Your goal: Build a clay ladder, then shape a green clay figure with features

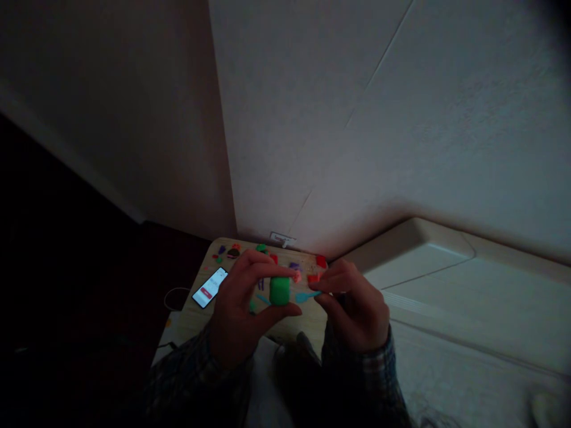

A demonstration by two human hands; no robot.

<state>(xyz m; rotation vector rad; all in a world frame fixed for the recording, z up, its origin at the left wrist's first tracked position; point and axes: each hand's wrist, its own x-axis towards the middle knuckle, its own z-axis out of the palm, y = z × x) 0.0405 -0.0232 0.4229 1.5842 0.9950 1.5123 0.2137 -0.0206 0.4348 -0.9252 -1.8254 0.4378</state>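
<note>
My left hand point(243, 309) is closed around a small green block-shaped toy point(279, 290), pinched between thumb and fingers above a light wooden board point(196, 312). My right hand point(354, 309) pinches a thin light-blue piece point(306, 295) whose tip points at the green toy. Both wrists wear plaid sleeves. The scene is very dim.
Several small red, green and purple toy pieces point(320, 260) lie scattered on the far part of the board. A lit phone point(209, 288) rests on its left side. A white wall corner rises behind, a pale ledge point(419, 255) runs to the right, and a cable point(172, 296) loops at the left.
</note>
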